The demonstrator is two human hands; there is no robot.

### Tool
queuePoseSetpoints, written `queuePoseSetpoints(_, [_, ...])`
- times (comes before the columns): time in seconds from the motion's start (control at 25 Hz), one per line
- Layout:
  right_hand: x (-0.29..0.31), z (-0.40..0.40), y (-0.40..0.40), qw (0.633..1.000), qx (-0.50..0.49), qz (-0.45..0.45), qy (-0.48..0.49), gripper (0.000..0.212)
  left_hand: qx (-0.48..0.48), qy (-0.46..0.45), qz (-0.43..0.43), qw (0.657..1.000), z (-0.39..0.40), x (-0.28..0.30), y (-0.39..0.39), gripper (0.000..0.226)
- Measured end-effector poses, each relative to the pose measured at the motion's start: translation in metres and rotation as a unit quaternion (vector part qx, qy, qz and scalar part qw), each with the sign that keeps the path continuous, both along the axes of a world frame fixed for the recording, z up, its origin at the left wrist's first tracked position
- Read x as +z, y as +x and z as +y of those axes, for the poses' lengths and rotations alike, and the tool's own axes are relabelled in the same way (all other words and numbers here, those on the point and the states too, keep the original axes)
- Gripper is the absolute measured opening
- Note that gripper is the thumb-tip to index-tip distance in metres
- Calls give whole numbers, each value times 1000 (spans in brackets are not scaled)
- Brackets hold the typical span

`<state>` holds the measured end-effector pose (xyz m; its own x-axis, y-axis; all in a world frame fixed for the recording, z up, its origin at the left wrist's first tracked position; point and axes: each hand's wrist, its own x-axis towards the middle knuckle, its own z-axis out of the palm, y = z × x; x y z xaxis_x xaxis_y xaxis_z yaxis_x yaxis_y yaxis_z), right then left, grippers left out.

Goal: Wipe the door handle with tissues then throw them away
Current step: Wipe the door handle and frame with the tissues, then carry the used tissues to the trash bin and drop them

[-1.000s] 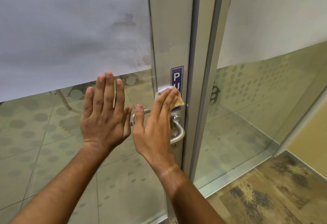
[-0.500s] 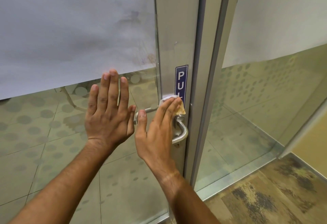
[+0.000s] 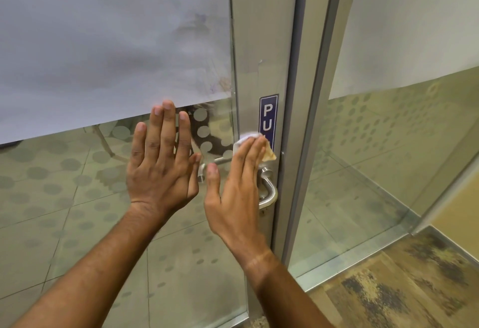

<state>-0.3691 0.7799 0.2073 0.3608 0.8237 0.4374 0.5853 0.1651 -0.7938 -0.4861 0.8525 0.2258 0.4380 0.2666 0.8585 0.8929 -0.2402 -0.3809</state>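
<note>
Cloth (image 3: 246,137), one, under right hand (image 3: 237,190); left hand (image 3: 160,172) on glass (image 3: 64,211)

The left grip (image 3: 160,174) and right grip (image 3: 234,192) are bare hands on bare forearms (image 3: 85,270), nails trimmed short.

I see the glass pane (image 3: 77,211) closing off the whole left and centre of the frame, with the left hand (image 3: 162,172) flat on it and the right hand (image 3: 238,187) just beside, leaving a thin gap between the thumbs. The lever handle (image 3: 269,192) juts out right of centre (its far end pokes into that gap), and beyond it stands the door frame (image 3: 311,94); open room lies lower right, above the carpet (image 3: 401,288).
</note>
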Motion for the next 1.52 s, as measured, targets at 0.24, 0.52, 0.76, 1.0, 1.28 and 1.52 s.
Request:
queuePoseSetpoints(0.24, [61, 32, 18, 987, -49, -43, 150, 72, -20, -4, -7, 1000, -1, 3, 1, 72])
queuePoseSetpoints(0.52, [-3, 6, 35, 986, -100, -133, 11, 68, -14, -35, -10, 999, -4, 5, 1, 71])
queuePoseSetpoints(0.76, [-3, -15, 52, 989, -130, -72, 23, 24, -31, -83, -16, 996, -18, 10, 0, 78])
queuePoseSetpoints(1.0, [8, -33, 61, 981, -124, -5, 151, 31, -55, -141, -15, 988, -47, 15, -3, 74])
queuePoseSetpoints(1.28, [26, -55, 43, 974, -38, -76, 210, 33, -33, -186, -60, 980, -95, 6, -15, 75])
queuePoseSetpoints(1.52, [29, -78, 9, 958, 73, -149, 233, 35, 37, -233, -109, 966, -144, 5, -44, 78])
